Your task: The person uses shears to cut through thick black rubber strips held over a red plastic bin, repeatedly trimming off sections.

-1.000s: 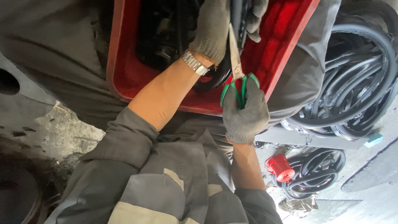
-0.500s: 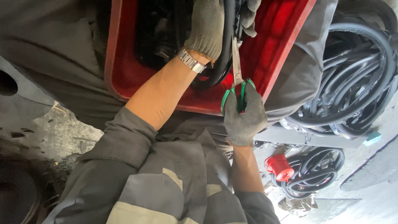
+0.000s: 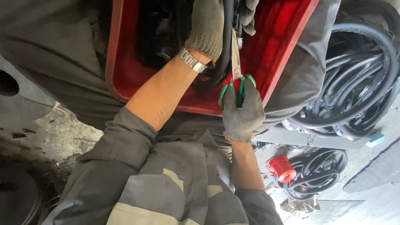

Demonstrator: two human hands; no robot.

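My left hand (image 3: 206, 25), in a grey knit glove with a metal watch at the wrist, grips a thick black cable (image 3: 227, 37) inside a red plastic tray (image 3: 125, 83). Just below it, my right hand (image 3: 243, 114), also gloved, holds green-handled scissors (image 3: 234, 71). The blades point up along the cable and look nearly closed beside it. Whether the blades touch the cable I cannot tell. The tray rests on grey cloth over my lap, and dark parts lie in its far side.
Large coils of black cable (image 3: 354, 83) lie to the right of the tray. A smaller coil (image 3: 316, 171) with a red plug (image 3: 283, 166) sits on the concrete floor at lower right. A small teal object (image 3: 377, 139) lies near the right edge.
My left hand has slid a little further up the black cable. My right hand keeps the scissors in much the same place by the cable.
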